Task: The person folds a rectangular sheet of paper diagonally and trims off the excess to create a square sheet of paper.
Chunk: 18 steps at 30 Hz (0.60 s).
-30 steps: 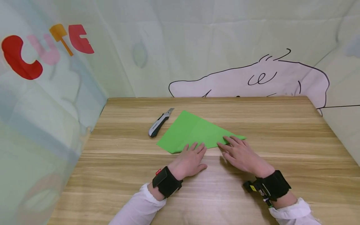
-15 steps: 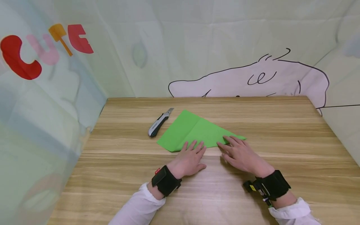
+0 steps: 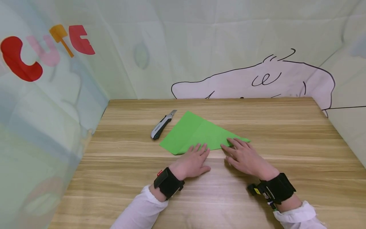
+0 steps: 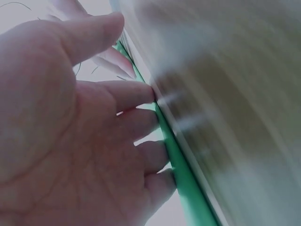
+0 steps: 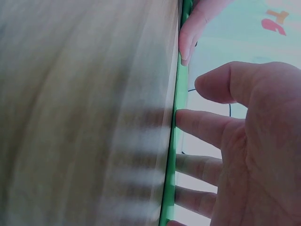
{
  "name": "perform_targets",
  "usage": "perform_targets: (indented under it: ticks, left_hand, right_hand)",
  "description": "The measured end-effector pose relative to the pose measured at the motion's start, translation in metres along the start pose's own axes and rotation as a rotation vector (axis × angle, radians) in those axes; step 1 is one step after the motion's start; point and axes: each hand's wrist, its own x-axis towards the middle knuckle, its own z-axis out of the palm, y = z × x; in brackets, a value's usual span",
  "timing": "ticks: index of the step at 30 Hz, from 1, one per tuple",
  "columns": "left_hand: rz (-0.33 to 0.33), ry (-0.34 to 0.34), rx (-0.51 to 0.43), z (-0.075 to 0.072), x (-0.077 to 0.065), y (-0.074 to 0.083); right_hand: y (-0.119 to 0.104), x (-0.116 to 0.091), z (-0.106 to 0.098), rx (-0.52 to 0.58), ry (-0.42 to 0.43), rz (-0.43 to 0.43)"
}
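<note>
A folded sheet of green paper (image 3: 186, 132) is lying flat around the middle of the frame, its long axis running roughly left to right. Its broad end is sitting to the left and it is narrowing to a point at the right; a faint crease is slanting across it, and the lower left corner is curving slightly.

The lower, longer edge is facing both hands, so the paper is lying just above them in the frame. The left hand (image 3: 191, 162) is resting its spread, nearly straight fingertips on that edge, left of its middle, and is the nearer one to the broad end. The right hand (image 3: 247, 157) is reaching in from the lower right, touching the narrow end with extended fingers, nearer to the pointed tip. Neither hand is gripping anything; in both wrist views the fingertips are meeting the green edge, with the thumbs standing apart from it.

A utility knife (image 3: 163, 125) is lying just beside the paper's upper left side, its blade pointing toward the upper right. The wooden table (image 3: 223, 197) is carrying everything, and a printed cloth (image 3: 160, 41) is hanging behind it.
</note>
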Motion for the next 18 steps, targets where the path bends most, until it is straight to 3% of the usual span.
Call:
perform_targets:
  ticks: [8, 18]
  left_hand:
    - [-0.054, 0.005, 0.044, -0.004, -0.004, 0.013]
    - [-0.102, -0.003, 0.01, -0.004, -0.008, 0.025]
  right_hand:
    - [0.0, 0.0, -0.002, -0.027, 0.006, -0.001]
    - [-0.002, -0.003, -0.001, -0.049, 0.006, -0.009]
